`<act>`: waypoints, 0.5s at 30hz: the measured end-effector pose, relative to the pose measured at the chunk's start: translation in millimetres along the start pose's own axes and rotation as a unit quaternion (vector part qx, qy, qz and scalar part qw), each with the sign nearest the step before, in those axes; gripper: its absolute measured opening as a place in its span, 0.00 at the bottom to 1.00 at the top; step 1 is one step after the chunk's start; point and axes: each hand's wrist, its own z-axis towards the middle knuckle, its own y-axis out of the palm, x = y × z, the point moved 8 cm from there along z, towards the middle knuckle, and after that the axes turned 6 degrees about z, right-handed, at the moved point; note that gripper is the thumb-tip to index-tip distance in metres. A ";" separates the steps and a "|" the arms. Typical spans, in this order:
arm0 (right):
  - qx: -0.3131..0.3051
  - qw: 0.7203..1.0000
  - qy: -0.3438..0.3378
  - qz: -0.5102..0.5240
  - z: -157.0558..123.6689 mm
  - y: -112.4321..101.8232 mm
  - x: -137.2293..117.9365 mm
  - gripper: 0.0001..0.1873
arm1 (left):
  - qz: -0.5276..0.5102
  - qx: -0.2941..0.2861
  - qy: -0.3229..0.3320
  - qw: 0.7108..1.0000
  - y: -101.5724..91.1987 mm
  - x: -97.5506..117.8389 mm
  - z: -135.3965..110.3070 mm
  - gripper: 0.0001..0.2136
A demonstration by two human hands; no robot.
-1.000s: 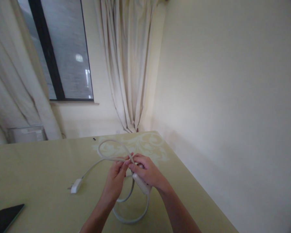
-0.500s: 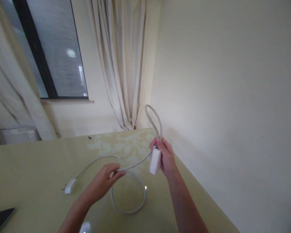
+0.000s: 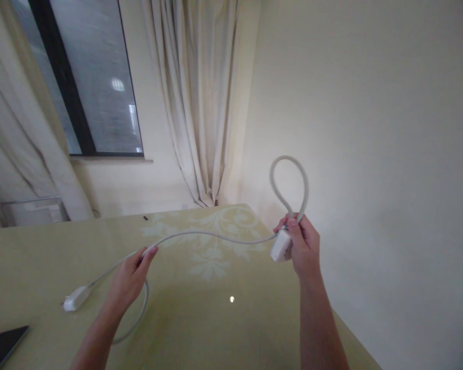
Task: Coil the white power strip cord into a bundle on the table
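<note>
Down in the corner, a dark flat thing [image 3: 3, 345] is cut off; the right hand [image 3: 303, 244] is closed around a white block [image 3: 280, 246] and a loop of the white cord [image 3: 208, 234], held up above the table [image 3: 224, 329]; the left hand [image 3: 129, 277] pinches the white cord lower down, near its plug [image 3: 76, 298].

Head-worn view, forward-down, close over table [image 3: 42, 257]

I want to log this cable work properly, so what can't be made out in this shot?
All in the head view.
White block, partly covered by the right hand: its face is hidden.
Plug, blurred and small: prongs unclear.
Cable, its lower loop passes under the left hand and forearm.
Dark flat device, cut off by the bottom-left edge.
</note>
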 end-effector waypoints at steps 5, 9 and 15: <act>-0.250 0.960 0.033 -0.124 -23.2 57.9 -3.6 0.17 | -0.143 0.001 -0.061 0.988 24.4 12.2 -13.3 0.31; -0.368 0.918 0.045 -0.140 -42.9 96.0 8.1 0.17 | -0.348 -0.072 -0.114 0.928 52.1 32.3 -26.6 0.26; -0.452 0.876 0.076 -0.147 -62.0 123.0 35.5 0.16 | -0.445 -0.125 -0.136 0.876 60.1 59.7 -37.8 0.30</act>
